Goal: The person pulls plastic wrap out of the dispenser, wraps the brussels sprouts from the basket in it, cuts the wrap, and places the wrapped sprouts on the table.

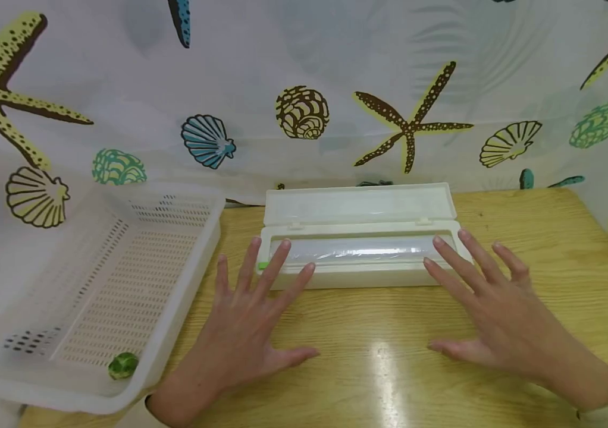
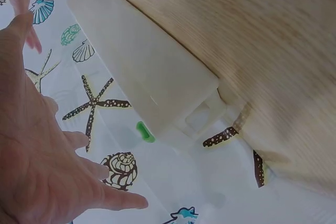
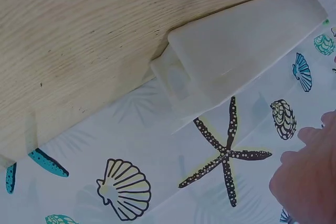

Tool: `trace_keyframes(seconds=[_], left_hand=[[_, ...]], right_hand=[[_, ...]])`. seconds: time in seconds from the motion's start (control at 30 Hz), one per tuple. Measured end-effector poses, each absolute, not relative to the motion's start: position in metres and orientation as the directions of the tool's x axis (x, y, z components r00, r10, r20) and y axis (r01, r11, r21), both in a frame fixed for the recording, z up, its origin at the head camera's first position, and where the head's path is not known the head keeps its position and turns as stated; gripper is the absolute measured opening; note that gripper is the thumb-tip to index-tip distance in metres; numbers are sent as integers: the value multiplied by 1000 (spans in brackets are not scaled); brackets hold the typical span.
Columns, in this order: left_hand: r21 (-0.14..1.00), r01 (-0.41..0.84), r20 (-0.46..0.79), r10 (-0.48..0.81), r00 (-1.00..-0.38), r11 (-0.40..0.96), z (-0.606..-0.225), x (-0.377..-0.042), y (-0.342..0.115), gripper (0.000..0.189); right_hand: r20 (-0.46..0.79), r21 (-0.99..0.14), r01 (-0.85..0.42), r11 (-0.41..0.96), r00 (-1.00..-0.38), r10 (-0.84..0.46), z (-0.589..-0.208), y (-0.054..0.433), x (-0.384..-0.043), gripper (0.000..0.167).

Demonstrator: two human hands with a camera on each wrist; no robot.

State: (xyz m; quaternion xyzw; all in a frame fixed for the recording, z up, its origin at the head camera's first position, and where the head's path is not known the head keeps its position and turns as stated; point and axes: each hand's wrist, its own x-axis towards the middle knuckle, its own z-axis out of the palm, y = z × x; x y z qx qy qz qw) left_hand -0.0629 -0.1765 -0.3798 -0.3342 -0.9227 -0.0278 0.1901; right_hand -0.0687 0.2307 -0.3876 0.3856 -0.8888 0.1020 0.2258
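A long white plastic wrap dispenser box (image 1: 357,279) stands on the table with its lid (image 1: 360,205) raised toward the back. Inside lies a roll of clear cling film (image 1: 363,248). A small green slider (image 1: 263,266) sits at the box's left end; the left wrist view shows it too. My left hand (image 1: 253,327) hovers with spread fingers before the box's left end, holding nothing. Over by the right end, my right hand (image 1: 497,315) is spread the same way, also without anything in it. From the head view I cannot tell whether any fingertip touches the box.
At the left stands a white perforated plastic basket (image 1: 175,309) with a small green round vegetable (image 1: 123,365), like a Brussels sprout, in its near corner. The wooden table (image 1: 368,339) runs back to a white cloth (image 1: 250,59) printed with shells and starfish.
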Motion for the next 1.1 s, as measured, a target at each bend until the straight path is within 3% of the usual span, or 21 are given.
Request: trace_keyframes(seconds=[0.17,0.27,0.5,0.67,0.93,1.1], left_hand=[[-52,616,360,590,-723,786,-381,-63,-176,116],[-10,605,342,571,-746,796,-382,-64,-175,113],[150,601,366,520,-772,785,-387,-66,-172,112],[250,576,363,476,-801,778,-391,-65,-173,113],[313,540,332,443,-833,781,-392,-63,-174,110],[325,520,337,417,-844,790,-391,-61,-177,107]], right_hand=[[516,-43,-739,672,-592,-619,-390,232,-68,107],[542,-127,-737,663,-612,-576,-393,235,-70,104],[513,-510,-622,594,-774,-370,-402,241,-82,74],[421,-729,-490,478,-871,-251,-407,240,-91,73],[255,-871,-306,385,-950,-178,-417,234,-106,46],[211,-894,-242,378,-970,-123,-419,231,-113,50]])
